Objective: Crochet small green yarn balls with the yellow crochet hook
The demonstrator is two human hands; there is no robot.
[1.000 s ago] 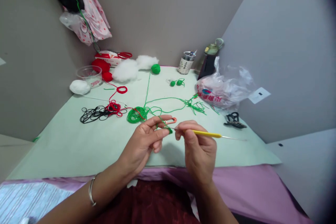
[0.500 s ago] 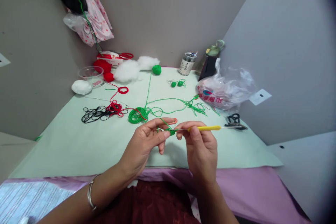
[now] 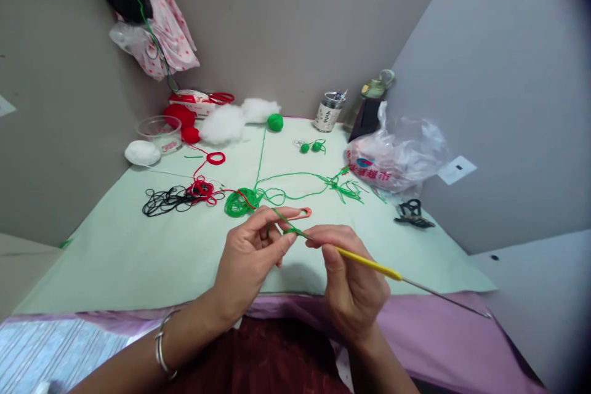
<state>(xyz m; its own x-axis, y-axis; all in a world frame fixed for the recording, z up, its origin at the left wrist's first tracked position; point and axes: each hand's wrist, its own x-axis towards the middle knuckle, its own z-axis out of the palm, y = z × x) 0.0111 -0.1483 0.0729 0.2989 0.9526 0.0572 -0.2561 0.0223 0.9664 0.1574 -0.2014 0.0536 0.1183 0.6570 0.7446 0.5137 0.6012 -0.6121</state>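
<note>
My left hand [image 3: 253,249] pinches a small piece of green crochet work [image 3: 292,231] between thumb and fingers, and green yarn runs up over its index finger. Wrapped round the yellow grip of a crochet hook [image 3: 369,263] is my right hand [image 3: 355,280]. The hook's tip meets the crochet work, partly hidden by the fingers, while its bare metal end slants down to the right. An orange stitch marker [image 3: 305,213] shows just beyond the left fingertips. Behind the left hand lies a loose coil of green yarn [image 3: 240,202].
Black yarn [image 3: 166,200] and a red ring [image 3: 215,158] lie at left. White stuffing [image 3: 224,124] and a green yarn ball [image 3: 275,122] sit at the back. A plastic bag [image 3: 397,154] and black claw clip [image 3: 414,214] are at right, a pen can [image 3: 329,114] behind.
The right hand has moved slightly down and tilted the crochet hook, so its free end now points down to the right. The green crochet work has shifted a little left with the left hand.
</note>
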